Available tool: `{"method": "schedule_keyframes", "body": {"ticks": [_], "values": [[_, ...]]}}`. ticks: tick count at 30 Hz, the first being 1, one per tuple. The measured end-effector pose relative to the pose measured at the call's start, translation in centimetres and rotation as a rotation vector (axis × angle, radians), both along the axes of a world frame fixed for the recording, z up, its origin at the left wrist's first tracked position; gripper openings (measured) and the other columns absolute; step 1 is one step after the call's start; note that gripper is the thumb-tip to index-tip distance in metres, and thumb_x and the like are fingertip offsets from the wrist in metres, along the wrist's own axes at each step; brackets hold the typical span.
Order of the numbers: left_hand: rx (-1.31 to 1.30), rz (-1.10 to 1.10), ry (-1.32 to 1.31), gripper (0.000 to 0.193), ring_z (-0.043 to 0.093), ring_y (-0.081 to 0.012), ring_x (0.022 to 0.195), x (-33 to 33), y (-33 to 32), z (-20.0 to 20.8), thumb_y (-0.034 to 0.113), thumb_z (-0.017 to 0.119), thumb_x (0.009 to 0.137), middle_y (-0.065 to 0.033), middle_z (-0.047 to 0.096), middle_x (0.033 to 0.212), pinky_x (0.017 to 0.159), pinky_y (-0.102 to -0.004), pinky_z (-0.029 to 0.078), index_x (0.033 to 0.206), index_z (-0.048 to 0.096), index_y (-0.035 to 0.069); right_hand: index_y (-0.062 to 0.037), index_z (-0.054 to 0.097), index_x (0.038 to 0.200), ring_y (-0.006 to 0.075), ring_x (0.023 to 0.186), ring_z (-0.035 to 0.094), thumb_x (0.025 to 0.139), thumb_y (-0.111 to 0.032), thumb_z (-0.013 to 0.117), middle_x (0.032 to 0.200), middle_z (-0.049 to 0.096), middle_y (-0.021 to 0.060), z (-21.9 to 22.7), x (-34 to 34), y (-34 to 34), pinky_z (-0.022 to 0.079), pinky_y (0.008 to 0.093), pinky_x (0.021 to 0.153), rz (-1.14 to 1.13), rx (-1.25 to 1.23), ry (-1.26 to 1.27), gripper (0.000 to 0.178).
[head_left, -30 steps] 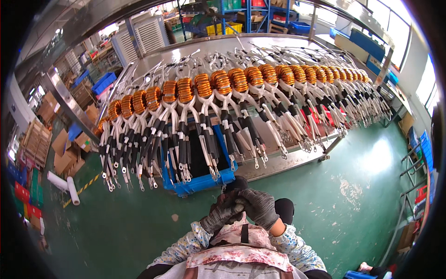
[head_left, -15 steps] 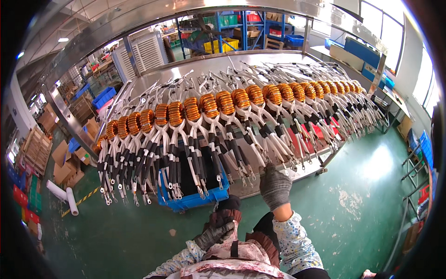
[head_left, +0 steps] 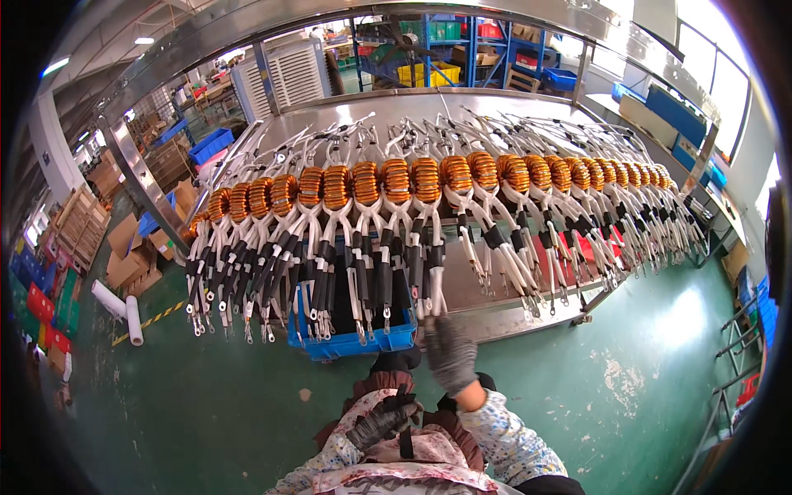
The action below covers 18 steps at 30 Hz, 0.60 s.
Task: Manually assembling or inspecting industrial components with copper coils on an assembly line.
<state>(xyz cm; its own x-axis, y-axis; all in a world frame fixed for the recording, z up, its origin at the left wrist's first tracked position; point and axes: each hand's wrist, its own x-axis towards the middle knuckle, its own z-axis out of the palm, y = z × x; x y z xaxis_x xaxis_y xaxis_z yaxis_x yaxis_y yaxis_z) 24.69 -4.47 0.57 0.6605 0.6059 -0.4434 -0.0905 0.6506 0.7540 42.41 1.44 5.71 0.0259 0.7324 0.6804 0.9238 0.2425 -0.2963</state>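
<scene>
A long row of copper-wound ring coils (head_left: 396, 181) lies across the metal rack, with white and black sleeved leads (head_left: 386, 272) hanging over its near side. The leads end in small metal ring lugs. My right hand (head_left: 450, 356), in a grey glove, is raised at the tips of one hanging bundle near the middle. Motion smears its fingers, so whether they grip a lead is unclear. Lower down, close to my lap, my left hand (head_left: 381, 421) in a dark glove is closed. What it may hold is too dark to make out.
Beneath the leads sits a blue crate (head_left: 351, 342). The rack's metal frame (head_left: 140, 177) rises at the left, and its lower shelf (head_left: 511, 318) extends to the right. Cardboard boxes (head_left: 132, 256) and white rolls (head_left: 134, 320) are on the left floor.
My right hand has moved left along the hanging lead ends, to a bundle nearer the crate. My left hand stays low by my lap. The view has shifted slightly.
</scene>
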Motion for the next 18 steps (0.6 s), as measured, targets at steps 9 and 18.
{"method": "schedule_keyframes", "body": {"ticks": [9, 18], "values": [[0.023, -0.19, -0.022, 0.029, 0.051, -0.0051, 0.062, -0.7, 2.0, -4.2, 0.029, 0.054, 0.087, 0.0011, 0.055, 0.079, 0.051, -0.0176, 0.036, 0.109, 0.055, 0.01, -0.0035, 0.058, 0.096, 0.0108, 0.055, 0.045, 0.092, -0.029, 0.043, 0.067, 0.05, 0.0025, 4.2, 6.4, -2.8, 0.041, 0.0285, 0.054, 0.058, -0.052, 0.889, 0.03], [0.794, -0.275, -0.39, 0.054, 0.04, -0.0055, 0.051, 8.5, 7.4, 9.9, 0.024, 0.053, 0.088, 0.0014, 0.049, 0.072, 0.044, -0.0183, 0.033, 0.133, 0.029, 0.008, -0.0023, 0.059, 0.095, 0.003, 0.052, 0.038, 0.092, -0.025, 0.046, 0.061, 0.041, -0.0056, 6.8, 6.2, -3.8, 0.034, 0.0188, 0.046, 0.17, -0.204, 1.257, 0.027]]}}
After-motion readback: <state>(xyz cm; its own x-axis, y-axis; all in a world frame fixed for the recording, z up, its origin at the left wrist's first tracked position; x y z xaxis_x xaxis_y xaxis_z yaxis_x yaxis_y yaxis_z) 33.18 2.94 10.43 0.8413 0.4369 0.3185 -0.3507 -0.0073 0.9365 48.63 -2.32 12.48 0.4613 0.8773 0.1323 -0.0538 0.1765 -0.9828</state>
